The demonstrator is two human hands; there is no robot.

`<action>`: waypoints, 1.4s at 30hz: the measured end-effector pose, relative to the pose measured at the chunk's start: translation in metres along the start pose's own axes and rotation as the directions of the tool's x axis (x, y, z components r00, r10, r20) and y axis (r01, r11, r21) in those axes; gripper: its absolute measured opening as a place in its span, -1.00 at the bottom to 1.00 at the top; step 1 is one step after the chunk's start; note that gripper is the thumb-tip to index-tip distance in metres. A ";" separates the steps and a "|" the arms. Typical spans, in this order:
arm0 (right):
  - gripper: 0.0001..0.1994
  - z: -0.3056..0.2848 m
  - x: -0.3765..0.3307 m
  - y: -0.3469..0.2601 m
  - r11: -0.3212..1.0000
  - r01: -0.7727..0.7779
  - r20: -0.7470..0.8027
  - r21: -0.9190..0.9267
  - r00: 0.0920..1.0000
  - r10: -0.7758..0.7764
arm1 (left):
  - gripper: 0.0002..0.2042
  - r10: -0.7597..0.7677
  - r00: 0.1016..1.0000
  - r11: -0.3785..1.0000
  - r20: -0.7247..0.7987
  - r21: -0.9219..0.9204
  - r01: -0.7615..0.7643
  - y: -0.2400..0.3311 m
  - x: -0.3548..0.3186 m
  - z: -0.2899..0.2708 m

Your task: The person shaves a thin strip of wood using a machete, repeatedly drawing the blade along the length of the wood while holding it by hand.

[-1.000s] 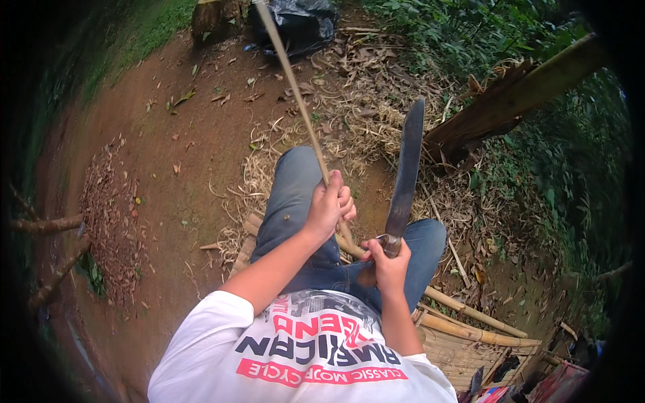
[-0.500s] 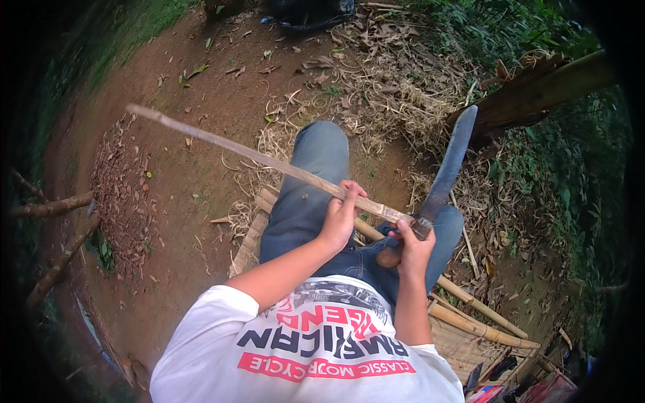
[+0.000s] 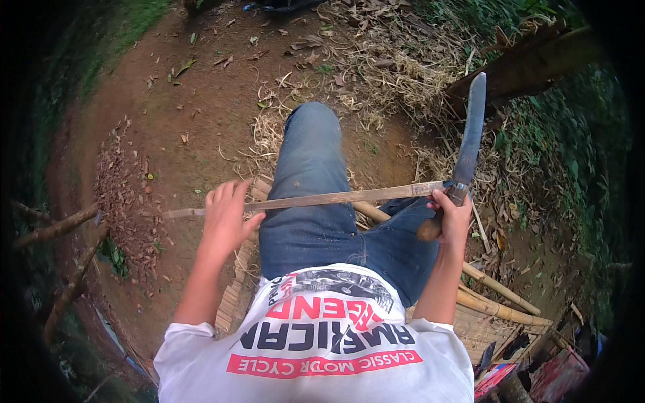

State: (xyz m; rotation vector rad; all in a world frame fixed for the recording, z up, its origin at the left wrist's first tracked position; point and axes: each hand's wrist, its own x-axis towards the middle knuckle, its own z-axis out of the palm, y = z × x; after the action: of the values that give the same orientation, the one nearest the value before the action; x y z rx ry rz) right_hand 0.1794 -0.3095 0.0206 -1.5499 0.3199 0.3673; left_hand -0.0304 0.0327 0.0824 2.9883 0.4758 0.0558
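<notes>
A long, thin bamboo strip runs across my jeans-clad thighs, its left part blurred beyond my left hand. My left hand lies over the strip near its left part, fingers stretched out and thumb apart. At the other end my right hand is closed around a machete and pinches the strip's tip with the thumb. The machete's blade points up and away, dark near the handle and curved at the tip. Its rounded wooden handle end sticks out below my right hand.
I sit on a bamboo slat bench with bamboo poles along it. Curly shavings and dry leaves cover parts of the brown soil. A thick trunk leans at far right; branches stick in from the left.
My left hand has slid leftward along the strip and its fingers have straightened. My right hand, with machete and strip end, has moved right and farther out; the strip lies more level.
</notes>
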 end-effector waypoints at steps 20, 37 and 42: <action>-0.64 0.090 -0.056 0.043 0.370 0.712 0.575 -0.597 0.701 -0.422 | -0.45 -0.068 0.726 0.844 0.685 -0.349 0.407 0.009 -0.011 0.031; -0.81 0.106 -0.024 0.046 0.187 0.600 0.611 -0.778 0.792 0.000 | -0.52 -0.197 0.816 0.851 0.543 -0.318 0.418 0.031 -0.025 0.042; -0.83 0.072 0.026 0.047 0.082 0.473 0.469 -0.877 0.881 -0.063 | -0.55 -0.219 0.825 0.871 0.522 -0.276 0.405 0.034 -0.024 0.037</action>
State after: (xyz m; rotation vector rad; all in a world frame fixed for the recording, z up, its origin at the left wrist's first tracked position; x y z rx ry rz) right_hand 0.1807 -0.2370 -0.0334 -2.8042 -0.7152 0.5675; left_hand -0.0406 -0.0103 0.0493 2.3818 0.7859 -0.5448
